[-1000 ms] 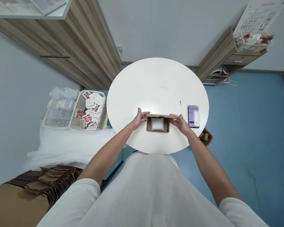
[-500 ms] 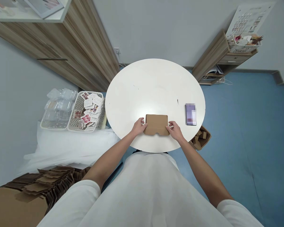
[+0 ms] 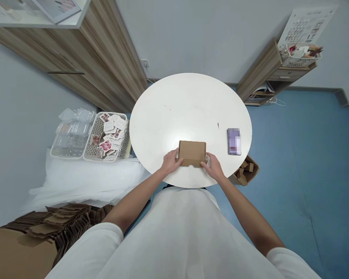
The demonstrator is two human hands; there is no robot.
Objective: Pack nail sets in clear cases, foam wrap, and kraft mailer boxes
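A small brown cardboard box [image 3: 192, 151] lies near the front of the round white table [image 3: 188, 100], its lid down and its notched front flap facing me. My left hand [image 3: 171, 161] grips the left side, with the thumb on the front flap and the fingers along the side. At the right front corner, my right hand [image 3: 212, 166] holds the box the same way, thumb on the flap. Part of the fingers of both hands is hidden beside the box.
A purple pack, partly blurred out, [image 3: 234, 141] lies at the table's right. Left of the table stand a white basket of printed cards [image 3: 109, 135] and clear plastic containers [image 3: 72, 133]. Flattened cardboard [image 3: 61, 228] is stacked at lower left; an open carton [image 3: 246, 170] sits below right.
Both thumbs have moved onto the front flap, which now bends down from the lid's edge. My hands have closed in on the box's sides.
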